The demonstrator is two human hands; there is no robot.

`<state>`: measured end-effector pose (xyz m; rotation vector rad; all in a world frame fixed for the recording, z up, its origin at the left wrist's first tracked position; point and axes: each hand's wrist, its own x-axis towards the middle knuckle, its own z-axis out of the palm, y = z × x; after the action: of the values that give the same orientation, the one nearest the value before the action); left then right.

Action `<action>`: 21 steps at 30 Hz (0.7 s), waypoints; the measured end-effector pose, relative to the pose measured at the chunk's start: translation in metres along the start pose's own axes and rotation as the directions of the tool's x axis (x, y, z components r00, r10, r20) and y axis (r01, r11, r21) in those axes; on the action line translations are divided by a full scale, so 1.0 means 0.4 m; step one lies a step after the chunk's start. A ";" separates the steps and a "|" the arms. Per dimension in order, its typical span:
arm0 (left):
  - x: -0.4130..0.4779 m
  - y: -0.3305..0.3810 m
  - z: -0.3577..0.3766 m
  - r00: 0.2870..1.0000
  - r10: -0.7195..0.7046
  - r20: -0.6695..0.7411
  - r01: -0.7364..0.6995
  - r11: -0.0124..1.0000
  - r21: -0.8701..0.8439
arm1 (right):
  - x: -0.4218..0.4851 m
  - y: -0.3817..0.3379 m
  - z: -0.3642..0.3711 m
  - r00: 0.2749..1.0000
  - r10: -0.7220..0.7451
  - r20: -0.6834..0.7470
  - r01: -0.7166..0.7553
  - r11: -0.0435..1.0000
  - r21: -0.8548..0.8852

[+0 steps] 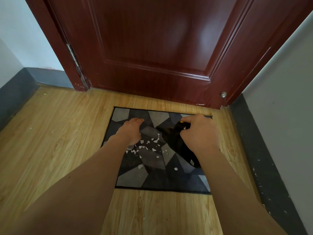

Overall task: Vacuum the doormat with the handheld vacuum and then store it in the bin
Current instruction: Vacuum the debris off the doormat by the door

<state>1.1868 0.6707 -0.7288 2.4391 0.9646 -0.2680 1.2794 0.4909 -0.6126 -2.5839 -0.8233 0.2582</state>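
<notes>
Dark red wood door (152,44) is seen shut at top, filling most of the view, w/ a hinge (72,54) on its left edge and a small metal door stop (223,94) low at its right. Light wood plank floor (64,133) is spread below, bordered by grey skirting (264,150) on both sides under pale walls. Doormat (133,178), grey/black/blue geometric pattern, is laid flat on the floor just in front of the door, toward the right. White paper scraps (147,145) are scattered over the mat's centre, a few near its lower part. Handheld vacuum (179,141), black w/ a yellow button, is held over the mat's right half, nozzle pointed left toward the scraps. Right hand (199,133) is wrapped on the vacuum body from above, grip clamped on it. Left hand (131,129) is held over the mat's upper left, palm down, fingers loosely curled w/ nothing in them; contact w/ the mat can't be told.
</notes>
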 end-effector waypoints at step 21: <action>-0.035 -0.078 0.003 0.988 -0.150 0.034 0.151 0.989 -0.011 | -0.015 -0.035 0.011 0.984 -0.120 0.128 0.121 0.993 0.002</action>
<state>1.1551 0.6814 -0.7367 2.3451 1.1337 -0.3519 1.2662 0.4993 -0.6101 -2.5322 -1.0231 0.3894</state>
